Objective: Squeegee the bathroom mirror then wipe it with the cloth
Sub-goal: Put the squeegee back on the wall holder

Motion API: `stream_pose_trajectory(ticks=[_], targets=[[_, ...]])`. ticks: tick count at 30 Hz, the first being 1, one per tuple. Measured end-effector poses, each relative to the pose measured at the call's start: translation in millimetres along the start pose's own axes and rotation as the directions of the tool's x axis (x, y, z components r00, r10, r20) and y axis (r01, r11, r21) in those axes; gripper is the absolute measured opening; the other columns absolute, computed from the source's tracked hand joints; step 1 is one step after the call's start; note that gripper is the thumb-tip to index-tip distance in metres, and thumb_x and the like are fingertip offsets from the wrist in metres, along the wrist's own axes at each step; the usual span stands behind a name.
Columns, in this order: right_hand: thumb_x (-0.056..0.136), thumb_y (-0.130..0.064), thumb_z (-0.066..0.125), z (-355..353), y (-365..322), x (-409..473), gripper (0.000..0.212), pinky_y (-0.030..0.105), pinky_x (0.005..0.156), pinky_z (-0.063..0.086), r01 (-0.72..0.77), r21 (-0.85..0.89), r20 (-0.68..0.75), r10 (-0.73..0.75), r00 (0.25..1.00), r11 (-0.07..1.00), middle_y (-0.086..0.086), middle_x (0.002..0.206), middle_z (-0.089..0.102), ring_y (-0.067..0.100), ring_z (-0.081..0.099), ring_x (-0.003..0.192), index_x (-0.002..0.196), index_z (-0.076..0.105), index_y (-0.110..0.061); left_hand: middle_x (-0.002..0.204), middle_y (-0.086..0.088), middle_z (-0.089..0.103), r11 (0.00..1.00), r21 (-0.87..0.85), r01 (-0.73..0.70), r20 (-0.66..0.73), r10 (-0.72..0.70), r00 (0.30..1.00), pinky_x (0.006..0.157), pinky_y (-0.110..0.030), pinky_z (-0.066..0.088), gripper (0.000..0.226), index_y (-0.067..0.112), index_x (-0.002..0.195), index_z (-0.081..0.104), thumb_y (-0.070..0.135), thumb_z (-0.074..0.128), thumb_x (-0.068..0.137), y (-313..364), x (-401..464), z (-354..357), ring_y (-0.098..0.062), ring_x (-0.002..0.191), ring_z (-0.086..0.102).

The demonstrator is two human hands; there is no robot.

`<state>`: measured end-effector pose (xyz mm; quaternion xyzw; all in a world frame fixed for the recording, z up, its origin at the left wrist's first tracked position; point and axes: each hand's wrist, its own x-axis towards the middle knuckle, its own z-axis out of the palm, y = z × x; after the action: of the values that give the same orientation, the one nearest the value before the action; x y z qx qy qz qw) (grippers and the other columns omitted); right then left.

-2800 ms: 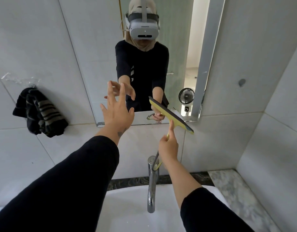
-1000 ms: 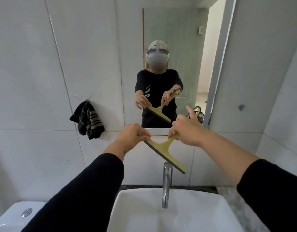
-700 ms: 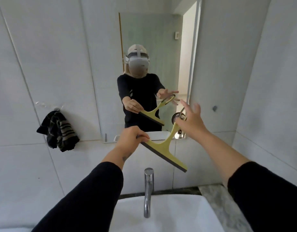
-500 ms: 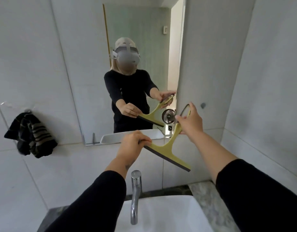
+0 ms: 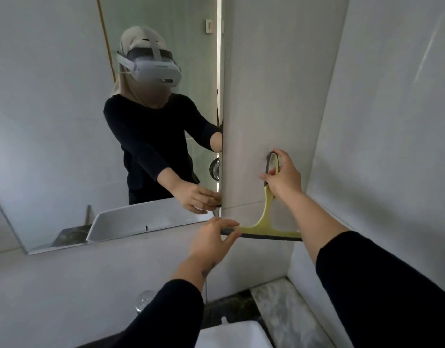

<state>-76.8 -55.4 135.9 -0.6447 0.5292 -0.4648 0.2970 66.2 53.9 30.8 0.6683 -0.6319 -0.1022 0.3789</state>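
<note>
The yellow squeegee with a dark rubber blade hangs against the white tiled wall just right of the mirror. My right hand grips its handle near the looped top end, which sits at a dark hook spot on the wall. My left hand pinches the left tip of the blade, which lies level. The mirror fills the upper left and reflects a person in black sleeves with a headset. The cloth is out of view.
A white basin sits at the bottom edge, with the top of a chrome tap to its left. A marble ledge runs along the right corner, where a second tiled wall closes in.
Both hands carried the squeegee rightward from in front of the mirror to the wall beside it. The blade turned from slanted to level. The view swung right, and the striped cloth left the frame.
</note>
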Motion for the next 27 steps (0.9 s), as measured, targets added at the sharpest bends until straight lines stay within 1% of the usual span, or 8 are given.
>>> stream_pose_trajectory(ticks=[2, 7, 9, 12, 16, 21, 24, 27], targets=[[0.081, -0.007, 0.072, 3.4, 6.7, 8.6, 0.064, 0.040, 0.080, 0.055, 0.023, -0.020, -0.006, -0.023, 1.000, 1.000, 0.003, 0.083, 0.059, 0.022, 0.061, 0.078, 0.132, 0.044, -0.034, 0.101, 0.011, 0.056, 1.000, 0.009, 0.017, 0.010, -0.017, 1.000, 0.083, -0.019, 0.041, 0.029, 0.031, 0.114, 0.066, 0.041, 0.062, 0.087, -4.2, 7.7, 11.6, -0.009, 0.098, 0.058], [0.081, -0.002, 0.070, 16.6, 28.9, 12.3, 0.064, 0.037, 0.076, 0.052, 0.088, 0.024, -0.047, -0.086, 0.995, 0.996, 0.007, 0.085, 0.059, 0.024, 0.062, 0.079, 0.127, 0.042, -0.036, 0.119, 0.011, 0.054, 0.997, 0.041, 0.065, 0.035, -0.066, 0.997, 0.088, -0.015, 0.034, 0.039, 0.033, 0.126, 0.056, 0.045, 0.058, 0.089, -18.0, 14.9, 35.2, -0.008, 0.113, 0.051], [0.081, -0.002, 0.069, 19.4, 36.5, 10.7, 0.066, 0.035, 0.076, 0.052, 0.104, 0.026, -0.059, -0.103, 0.993, 0.994, 0.007, 0.087, 0.059, 0.023, 0.062, 0.079, 0.129, 0.040, -0.036, 0.125, 0.010, 0.052, 0.995, 0.073, 0.074, 0.059, -0.078, 0.995, 0.094, -0.020, 0.034, 0.044, 0.033, 0.131, 0.052, 0.047, 0.056, 0.089, -21.8, 15.5, 41.7, -0.010, 0.119, 0.047], [0.082, -0.003, 0.070, 23.2, 41.8, 6.7, 0.068, 0.036, 0.077, 0.053, 0.116, 0.005, -0.061, -0.116, 0.991, 0.993, 0.008, 0.091, 0.060, 0.022, 0.061, 0.081, 0.134, 0.037, -0.033, 0.135, 0.010, 0.047, 0.978, 0.193, 0.083, 0.097, -0.103, 0.990, 0.104, -0.035, 0.034, 0.053, 0.035, 0.138, 0.042, 0.052, 0.052, 0.089, -25.7, 15.0, 46.6, -0.014, 0.128, 0.038], [0.084, -0.009, 0.071, 23.2, 38.7, 0.7, 0.071, 0.034, 0.090, 0.044, 0.126, -0.087, -0.073, -0.133, 0.988, 0.988, 0.009, 0.122, 0.052, 0.026, 0.056, 0.106, 0.141, 0.033, -0.030, 0.142, 0.006, 0.039, 0.978, 0.204, 0.050, 0.120, -0.076, 0.990, 0.110, -0.038, 0.030, 0.061, 0.029, 0.143, 0.036, 0.049, 0.054, 0.088, -25.2, 10.2, 45.4, -0.015, 0.133, 0.032], [0.082, -0.016, 0.073, 23.2, 23.3, -20.5, 0.084, 0.043, 0.096, 0.046, 0.108, -0.309, -0.060, -0.133, 0.989, 0.945, 0.011, 0.138, 0.033, 0.032, 0.043, 0.122, 0.146, 0.023, -0.038, 0.149, 0.003, 0.031, 0.989, 0.144, 0.039, 0.132, -0.058, 0.990, 0.112, -0.042, 0.029, 0.060, 0.029, 0.143, 0.036, 0.035, 0.059, 0.087, -19.3, -2.9, 21.1, -0.017, 0.138, 0.027], [0.085, -0.018, 0.069, 26.7, 4.8, -45.6, 0.066, 0.043, 0.096, 0.043, 0.132, -0.357, 0.003, -0.140, 0.990, 0.925, 0.010, 0.139, 0.031, 0.032, 0.038, 0.124, 0.141, 0.037, -0.030, 0.141, 0.001, 0.044, 0.987, 0.150, 0.052, 0.144, -0.074, 0.987, 0.107, -0.031, 0.031, 0.047, 0.027, 0.135, 0.048, 0.030, 0.059, 0.089, -13.5, -14.2, -9.9, -0.018, 0.133, 0.037], [0.090, -0.027, 0.064, 38.1, -19.5, -74.1, 0.042, 0.040, 0.095, 0.043, 0.198, -0.443, 0.201, -0.118, 0.972, 0.874, 0.010, 0.133, 0.040, 0.032, 0.044, 0.120, 0.130, 0.051, -0.026, 0.132, 0.003, 0.055, 0.980, 0.169, 0.106, 0.165, -0.134, 0.977, 0.099, -0.023, 0.034, 0.038, 0.023, 0.129, 0.055, 0.027, 0.056, 0.091, -11.7, -32.4, -50.8, -0.017, 0.124, 0.048]])
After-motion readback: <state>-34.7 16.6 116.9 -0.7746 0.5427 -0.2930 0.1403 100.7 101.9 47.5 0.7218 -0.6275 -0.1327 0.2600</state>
